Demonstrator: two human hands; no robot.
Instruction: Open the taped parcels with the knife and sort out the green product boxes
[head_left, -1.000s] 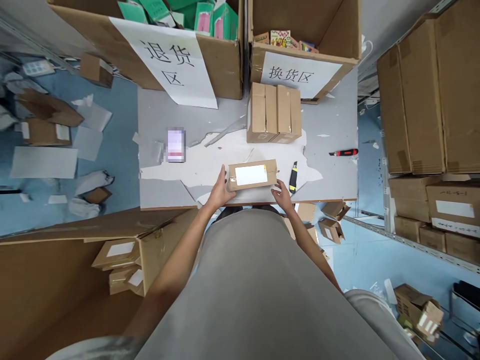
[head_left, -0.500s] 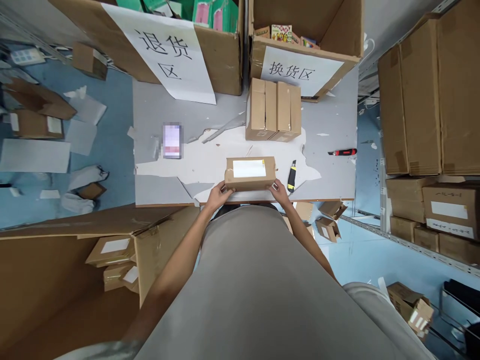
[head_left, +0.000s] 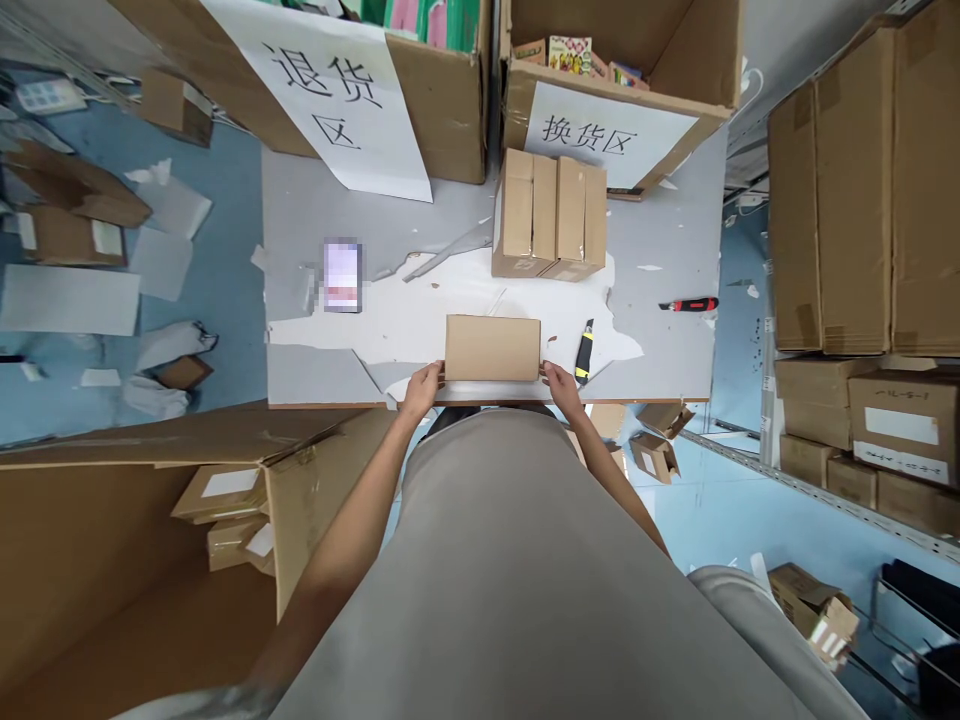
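Note:
A small brown cardboard box (head_left: 493, 349) is at the table's front edge with a plain, unlabelled face toward me. My left hand (head_left: 424, 386) grips its left end, fingers closed at the lower corner. At the opposite end, my right hand (head_left: 559, 386) pinches the lower right corner. Just right of that hand lies a black and yellow utility knife (head_left: 584, 352). Two more cardboard boxes (head_left: 549, 215) stand side by side behind the held one.
Large open cartons with paper signs, a left carton (head_left: 450, 110) and a right carton (head_left: 622, 130), line the back. A red and black knife (head_left: 688, 304) lies right, a blurred phone (head_left: 343, 275) left. An open carton (head_left: 315, 490) stands low left; stacked boxes (head_left: 855, 200) fill the right.
The box has been turned over: its white-labelled face has given way to a plain face. Both hands have shifted slightly along its ends, still holding it.

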